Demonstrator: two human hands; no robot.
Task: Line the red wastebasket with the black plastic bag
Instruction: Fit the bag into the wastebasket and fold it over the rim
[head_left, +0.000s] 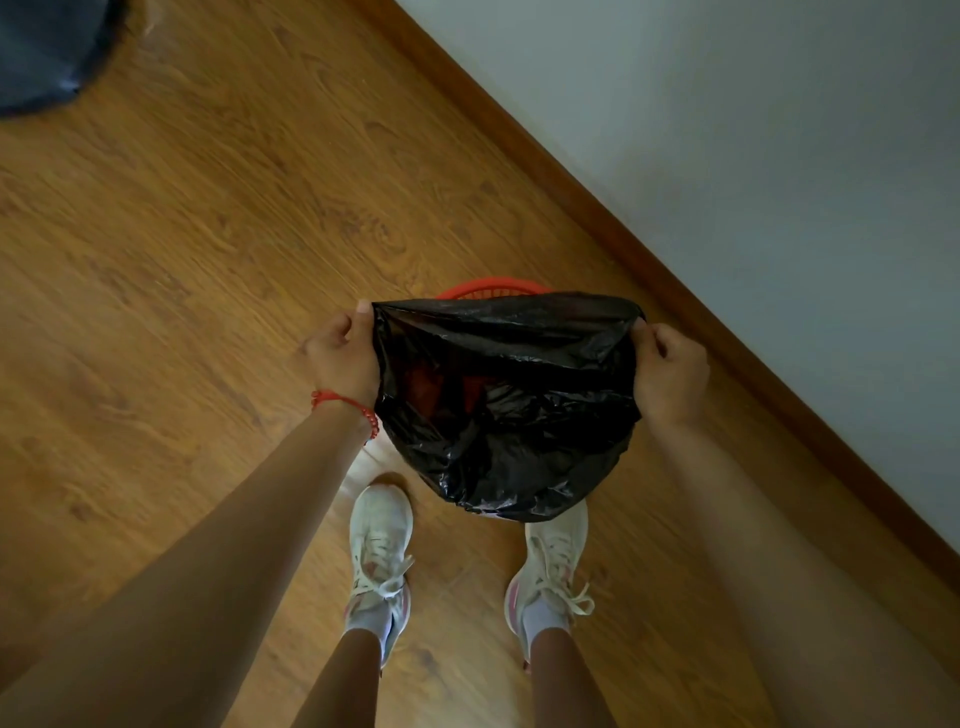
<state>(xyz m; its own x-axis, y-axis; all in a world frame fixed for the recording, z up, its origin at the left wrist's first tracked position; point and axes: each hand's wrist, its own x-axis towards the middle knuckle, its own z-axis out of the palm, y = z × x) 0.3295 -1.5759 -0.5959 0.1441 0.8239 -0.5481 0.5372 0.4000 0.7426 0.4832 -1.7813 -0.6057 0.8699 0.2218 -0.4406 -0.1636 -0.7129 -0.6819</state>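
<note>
Midway through lining: the left hand (340, 358) and right hand (670, 371) each pinch one side of the black plastic bag (506, 400), held stretched open above the red wastebasket (491, 287) on the floor; judged remaining: lowering it inside and folding its edge over the rim.

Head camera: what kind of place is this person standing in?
Probably a room in a home: a wood-look floor, a wooden baseboard under a pale wall, and a red wastebasket on the floor being fitted with a bag.
</note>
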